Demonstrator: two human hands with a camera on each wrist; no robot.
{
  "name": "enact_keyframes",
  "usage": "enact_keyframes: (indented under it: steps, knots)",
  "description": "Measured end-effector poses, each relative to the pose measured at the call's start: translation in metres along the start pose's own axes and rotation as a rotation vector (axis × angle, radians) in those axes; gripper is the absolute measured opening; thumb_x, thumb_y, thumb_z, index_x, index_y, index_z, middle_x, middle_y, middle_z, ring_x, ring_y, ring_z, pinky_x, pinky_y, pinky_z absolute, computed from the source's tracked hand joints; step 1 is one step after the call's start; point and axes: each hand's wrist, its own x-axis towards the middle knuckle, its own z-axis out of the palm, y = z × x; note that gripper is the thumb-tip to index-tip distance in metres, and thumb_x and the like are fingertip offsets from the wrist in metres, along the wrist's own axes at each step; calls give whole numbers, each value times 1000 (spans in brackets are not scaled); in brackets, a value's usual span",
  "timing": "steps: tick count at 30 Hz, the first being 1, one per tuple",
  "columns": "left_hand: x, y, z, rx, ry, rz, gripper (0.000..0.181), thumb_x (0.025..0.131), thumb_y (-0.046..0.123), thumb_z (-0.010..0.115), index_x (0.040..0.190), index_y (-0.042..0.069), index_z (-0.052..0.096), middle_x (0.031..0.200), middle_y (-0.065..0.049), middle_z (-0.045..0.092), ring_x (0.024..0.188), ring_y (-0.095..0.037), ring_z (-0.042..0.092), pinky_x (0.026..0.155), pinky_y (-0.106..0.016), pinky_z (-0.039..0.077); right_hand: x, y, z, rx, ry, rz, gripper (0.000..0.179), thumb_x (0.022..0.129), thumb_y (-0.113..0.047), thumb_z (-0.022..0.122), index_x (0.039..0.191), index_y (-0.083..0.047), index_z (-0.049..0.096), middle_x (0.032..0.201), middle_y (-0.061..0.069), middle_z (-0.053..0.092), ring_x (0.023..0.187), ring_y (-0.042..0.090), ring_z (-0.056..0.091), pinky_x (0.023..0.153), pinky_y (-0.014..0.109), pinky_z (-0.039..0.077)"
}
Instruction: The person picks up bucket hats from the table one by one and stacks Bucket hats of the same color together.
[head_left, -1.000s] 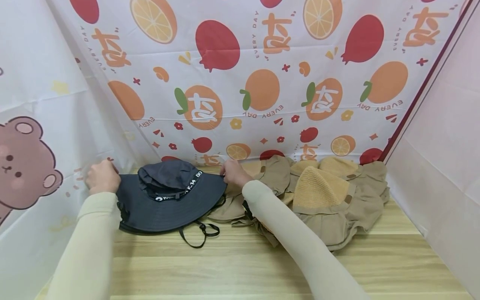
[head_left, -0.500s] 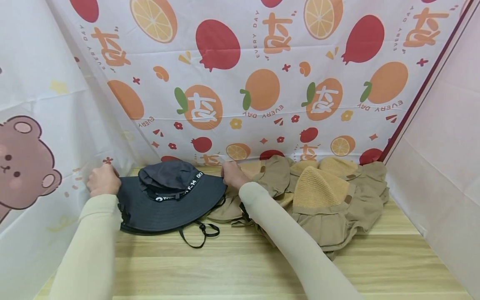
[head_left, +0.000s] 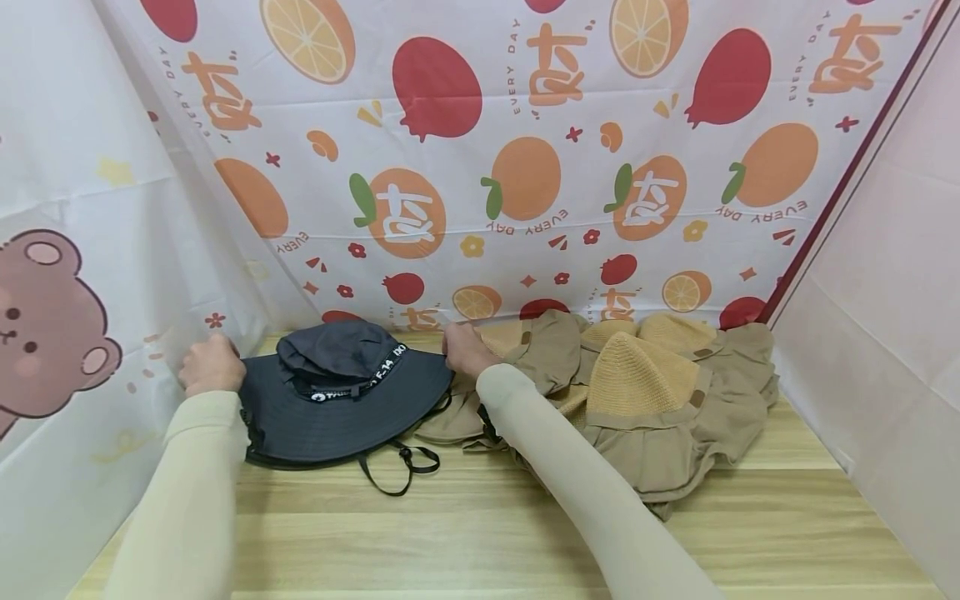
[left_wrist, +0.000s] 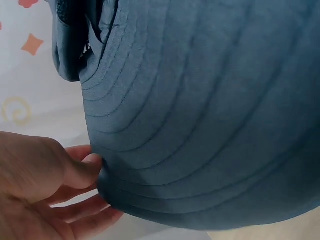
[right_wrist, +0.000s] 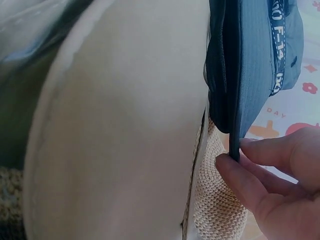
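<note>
A dark bucket hat [head_left: 337, 421] with a wide stitched brim and a white-lettered band lies at the left of the wooden table, its black cord [head_left: 401, 471] trailing in front. My left hand [head_left: 212, 365] pinches the left edge of the brim; in the left wrist view the thumb [left_wrist: 90, 167] lies over that edge, with fingers behind it. At the brim's right edge, my right hand [head_left: 467, 350] pinches the fabric between thumb and fingers, as the right wrist view shows. Beside the right hand is a heap of tan hats with woven straw crowns [head_left: 637, 379].
The tan hats overlap in a pile along the back right, partly behind my right forearm. A fruit-printed curtain [head_left: 525, 179] hangs behind the table [head_left: 420, 546]. White sheets close in the left and right sides.
My left hand has shifted slightly right and toward me, and the left part of the dark brim has moved in with it. The right hand has stayed nearly still on the brim.
</note>
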Motion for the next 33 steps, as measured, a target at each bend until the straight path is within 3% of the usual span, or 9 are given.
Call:
enact_keyframes:
  steps: [5,13,17,19,22,25,27,29,33]
  knots:
    - [0,1,1,41,-39,-14,36,91,6,47,118,-17,57,121,-52,51,105,-65,57,74,-69,52,0,-2,0,-54,-30,-3,19,99,-1,61,107,-6,78,114,10,76,95,21,70,69,28,50]
    - [3,8,1,79,-138,-62,42,93,9,48,125,-18,52,122,-48,51,106,-61,57,77,-66,52,2,-2,2,-132,-59,12,15,99,-8,64,106,-6,77,116,8,74,97,19,70,76,28,56]
    - [1,14,-2,86,-112,-43,44,93,11,49,126,-18,52,122,-49,51,106,-62,57,77,-67,51,0,-1,-1,-140,-65,-13,15,98,-6,64,89,-8,75,94,5,72,78,14,61,66,26,47]
    - [-2,20,-4,80,-72,-13,44,92,11,50,124,-18,53,121,-50,51,106,-64,57,76,-69,51,-2,1,-4,-124,-81,-24,26,98,-4,62,74,-10,64,75,1,57,65,12,44,61,27,36]
    - [-8,36,-10,54,-2,47,32,91,10,53,109,-15,61,112,-46,57,97,-61,59,71,-66,50,-5,6,-9,-56,-94,-32,36,99,-3,62,67,-14,49,69,-3,40,61,11,29,63,28,30]
    - [-14,58,-17,9,46,95,27,91,9,55,108,-9,65,113,-42,61,96,-58,60,72,-64,48,-10,11,-16,-5,-81,-69,20,101,-7,61,84,-6,71,83,3,66,71,14,56,73,26,48]
    - [-20,75,-24,-33,67,118,31,91,10,58,116,-6,66,118,-40,62,98,-56,59,72,-62,46,-14,10,-21,17,-67,-100,19,102,-10,62,109,-2,77,108,10,76,98,21,71,92,33,57]
    - [-29,91,-31,-70,81,140,43,90,9,59,131,-6,62,129,-40,59,98,-54,58,68,-57,47,-19,8,-25,18,-48,-136,31,102,-14,62,131,-5,71,133,12,71,128,29,64,105,41,54]
    - [-58,123,-42,-128,110,219,47,92,9,60,137,-4,61,133,-37,59,81,-42,56,51,-40,40,-37,1,-39,19,-21,-179,31,103,-17,61,132,-8,71,134,9,71,127,25,65,103,39,55]
